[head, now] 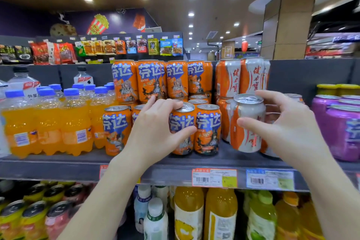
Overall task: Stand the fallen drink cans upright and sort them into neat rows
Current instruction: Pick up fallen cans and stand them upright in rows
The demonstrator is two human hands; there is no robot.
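Observation:
On a grey shop shelf (224, 159) stand orange drink cans with blue labels. My left hand (155, 132) grips one upright orange can (182, 121) in the front row, thumb on its front, fingers over its top rim. Another orange can (208, 126) stands right beside it, and one more (116, 128) stands further left. My right hand (288, 124) holds a silver-and-orange can (246, 121), tilted slightly, its base just above the shelf. More silver-and-orange cans (241, 78) are stacked behind it, and orange cans (150, 80) are stacked at the back.
Orange soda bottles with blue caps (48, 122) fill the shelf's left side. Purple cans (339, 128) crowd the right end. Price tags (214, 178) hang on the shelf edge. Juice bottles (220, 214) and cans (33, 214) sit on the shelf below.

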